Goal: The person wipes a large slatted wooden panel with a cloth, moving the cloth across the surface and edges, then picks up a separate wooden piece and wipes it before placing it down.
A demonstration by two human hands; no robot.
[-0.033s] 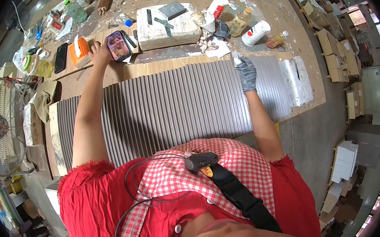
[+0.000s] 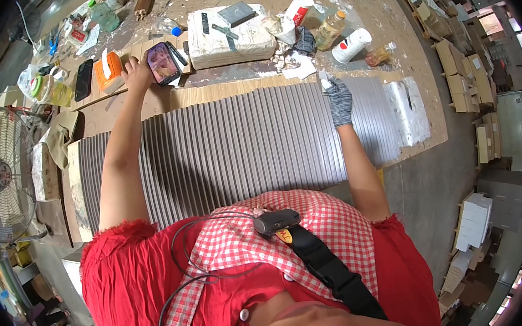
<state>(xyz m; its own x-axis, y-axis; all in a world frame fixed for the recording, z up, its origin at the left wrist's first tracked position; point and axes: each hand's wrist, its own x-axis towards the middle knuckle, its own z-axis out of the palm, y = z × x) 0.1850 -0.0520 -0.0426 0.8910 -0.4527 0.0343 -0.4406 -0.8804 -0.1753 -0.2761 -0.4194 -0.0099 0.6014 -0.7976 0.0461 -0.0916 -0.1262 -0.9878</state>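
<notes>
My bare left hand [image 2: 137,75] reaches to the far side, between an orange tissue pack [image 2: 108,71] and a phone [image 2: 164,63] with a lit picture on its screen. Its fingers look spread, touching or close beside the phone's left edge; nothing shows in them. A grey knitted glove covers my right hand [image 2: 339,102], which rests at the far edge of the row of grey-brown strips [image 2: 240,140], to the right. Its fingers are closed around a small white thing [image 2: 326,84], too small to name. The strips lie side by side across the table before me.
Behind the strips stands a white stained block [image 2: 231,49] with metal pieces on it. To its right are a bottle [image 2: 330,31], white cups [image 2: 352,45] and crumpled paper. A dark phone [image 2: 84,79] and a lidded jar [image 2: 51,90] are at left, near a fan [image 2: 1,172].
Only the picture on the phone's screen differs slightly. Both hands stay in place.
</notes>
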